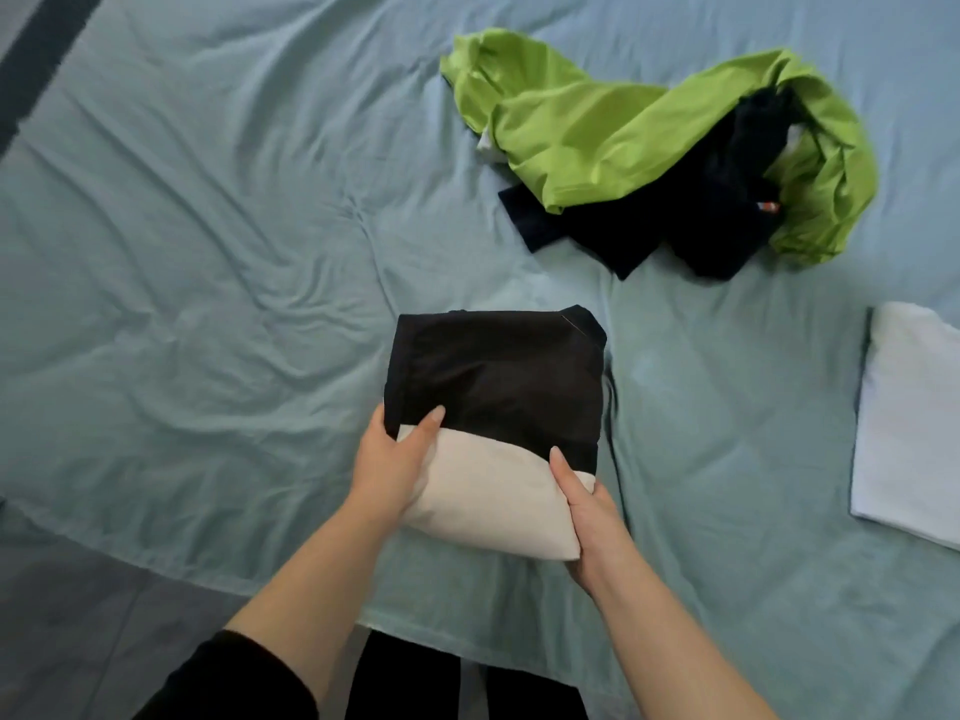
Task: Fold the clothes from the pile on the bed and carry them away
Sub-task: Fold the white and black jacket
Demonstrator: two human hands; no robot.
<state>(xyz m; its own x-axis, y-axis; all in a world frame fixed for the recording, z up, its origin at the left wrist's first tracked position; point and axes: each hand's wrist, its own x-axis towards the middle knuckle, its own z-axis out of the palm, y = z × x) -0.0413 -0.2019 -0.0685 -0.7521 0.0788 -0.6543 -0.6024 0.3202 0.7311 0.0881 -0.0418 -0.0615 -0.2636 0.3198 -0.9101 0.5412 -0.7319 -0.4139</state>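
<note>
Where the near edge of the bed [208, 252] meets the person, the entries run as follows.

Item 1, folded bundle [498, 387]: a flat rectangle with a black layer uppermost and a cream layer showing beneath it along the near side (whether it is one garment or two cannot be told). It is at the near middle of the bed, just ahead of the person. Whether it rests on the sheet [727, 407] or is raised off it cannot be told.

Item 2, left hand [395, 459]: grasps the bundle's near left corner. The thumb lies on top where black meets cream, and the fingers are out of sight beneath the fabric.

Item 3, right hand [587, 517]: grasps the bundle's near right edge likewise, thumb on top at the black-cream line, fingers under the cream layer and mostly hidden.

Item 4, pile [691, 163]: unfolded, at the far right of the bed, well apart from the bundle. A lime-green garment [597, 132] is crumpled across the top and round the right side. A dark garment [675, 226] lies partly under it and spills toward the near side, with a small red-and-white tag showing.

Item 5, folded white piece [914, 423]: flat on the sheet at the right edge of view, cut off by the frame, apart from both bundle and pile.

Item 6, sundries: the sheet is pale teal and wrinkled; a dark stripe [36, 59] crosses the far left corner; grey floor [78, 615] shows at lower left; a black sleeve [234, 683] covers the left upper forearm.
</note>
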